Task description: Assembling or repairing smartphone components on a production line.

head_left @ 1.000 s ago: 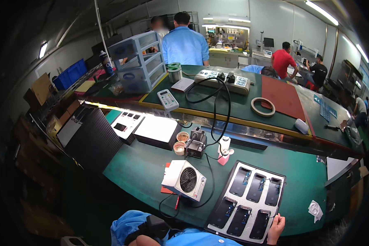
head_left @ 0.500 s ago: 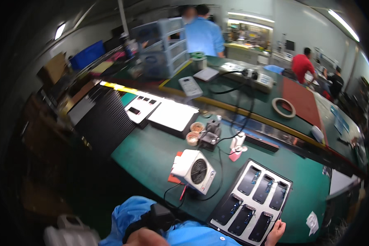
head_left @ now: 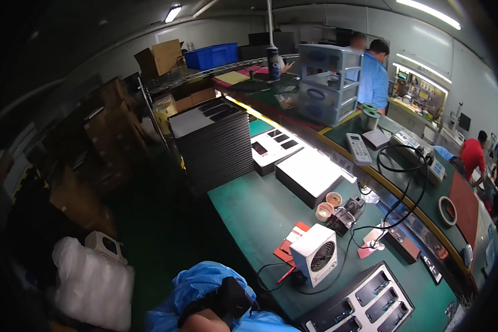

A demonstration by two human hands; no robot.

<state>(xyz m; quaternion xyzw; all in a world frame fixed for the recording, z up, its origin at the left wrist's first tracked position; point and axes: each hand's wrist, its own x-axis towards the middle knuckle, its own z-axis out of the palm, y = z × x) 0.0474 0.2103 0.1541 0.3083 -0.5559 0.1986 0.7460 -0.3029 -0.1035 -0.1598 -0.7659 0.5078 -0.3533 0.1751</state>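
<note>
Black phone screens already laid across visible part of tray on bench; cannot judge remaining work; with hands out of view, cannot tell wide, narrow or holding

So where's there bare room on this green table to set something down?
Bare table shows between the tall tray stack and the fan, plus a smaller patch right of the phone tray. It's crowded behind the fan: cups, black box, pink bottle.
</note>
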